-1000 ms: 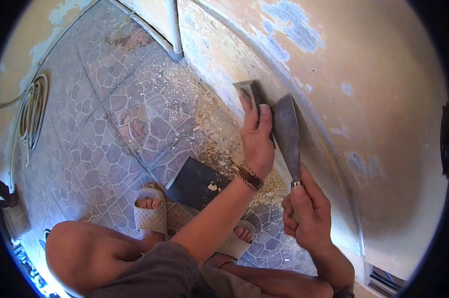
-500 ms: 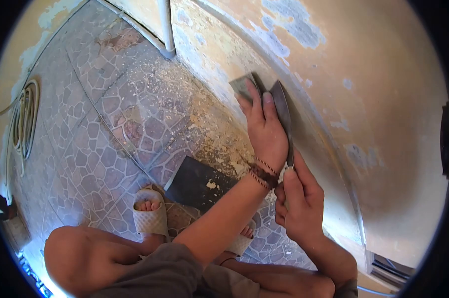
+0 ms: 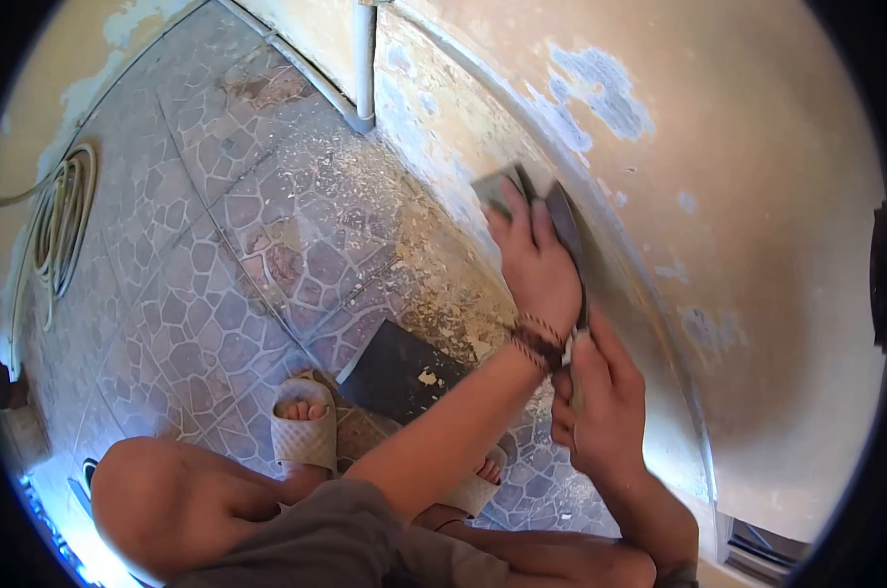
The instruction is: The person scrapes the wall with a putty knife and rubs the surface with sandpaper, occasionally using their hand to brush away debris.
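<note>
My left hand (image 3: 542, 279), with braided bracelets at the wrist, is against the low part of the wall. Its fingers lie over a flat grey piece (image 3: 492, 190), perhaps folded sandpaper, and its thumb is beside a scraper's dark blade. My right hand (image 3: 605, 402) is wrapped round the handle of that scraper (image 3: 564, 218), blade pointing up along the wall. The lower blade is partly behind my left hand. The wall (image 3: 757, 196) is beige with whitish peeled patches.
A black sheet (image 3: 390, 367) with flakes on it lies on the stone-patterned floor (image 3: 189, 294). Paint chips (image 3: 341, 176) litter the wall's foot. A pipe (image 3: 365, 69) stands in the corner. A coiled hose (image 3: 63, 225) hangs at left. My sandalled foot (image 3: 304, 426) is near the sheet.
The whole view has shifted, so the scene sits a little lower and further right. Both hands stay close to the same stretch of wall, with the same grips.
</note>
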{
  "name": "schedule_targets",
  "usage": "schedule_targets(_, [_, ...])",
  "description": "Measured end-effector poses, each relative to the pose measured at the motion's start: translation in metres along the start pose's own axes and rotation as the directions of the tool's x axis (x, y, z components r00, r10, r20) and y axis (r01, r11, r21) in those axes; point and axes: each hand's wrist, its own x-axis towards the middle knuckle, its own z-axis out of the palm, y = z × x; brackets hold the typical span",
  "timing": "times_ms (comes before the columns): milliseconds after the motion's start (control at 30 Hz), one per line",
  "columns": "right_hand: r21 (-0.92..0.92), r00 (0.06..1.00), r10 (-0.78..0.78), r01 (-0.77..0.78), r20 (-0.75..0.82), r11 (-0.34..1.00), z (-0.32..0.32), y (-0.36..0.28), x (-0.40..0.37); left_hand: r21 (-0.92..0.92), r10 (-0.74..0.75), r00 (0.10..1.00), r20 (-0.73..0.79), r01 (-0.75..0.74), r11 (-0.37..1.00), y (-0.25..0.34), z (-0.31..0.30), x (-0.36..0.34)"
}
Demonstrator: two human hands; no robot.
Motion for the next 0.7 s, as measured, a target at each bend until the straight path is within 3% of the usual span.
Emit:
schedule_targets(100, [0.02, 1.0, 0.006, -0.006, 0.012, 1.0, 0.018, -0.005, 0.02, 0.024, -0.024, 0.998, -0.06, 0.026, 0.999, 0.004, -0.008, 0.032])
schedule_targets(233, [-0.024, 0.998, 0.003, -0.001, 0.061, 1.0, 0.012, 0.006, 0.014, 0.124, -0.007, 1.0, 0.018, 0.004, 0.992, -0.005, -0.015, 0.021])
schedule_targets(333, [0.029, 0.998, 0.049, -0.05, 0.037, 0.998, 0.011, 0.002, 0.014, 0.142, 0.021, 0.997, -0.07, -0.011, 0.99, -0.008, -0.005, 0.02])
schedule_targets(367, [0.028, 0.999, 0.029, -0.029, 0.022, 0.999, 0.015, 0.0, 0.017, 0.113, 0.1, 0.991, -0.094, -0.089, 0.99, -0.013, -0.006, 0.03])
schedule_targets(533, [0.025, 0.997, 0.067, -0.066, -0.025, 0.997, 0.022, 0.0, 0.005, 0.2, 0.005, 1.0, -0.005, -0.004, 0.98, -0.003, -0.018, 0.026])
schedule_targets(700, [-0.037, 0.999, -0.034, 0.033, -0.004, 0.999, 0.026, 0.006, 0.02, 0.13, 0.029, 0.999, -0.034, -0.024, 0.991, -0.011, -0.015, 0.036])
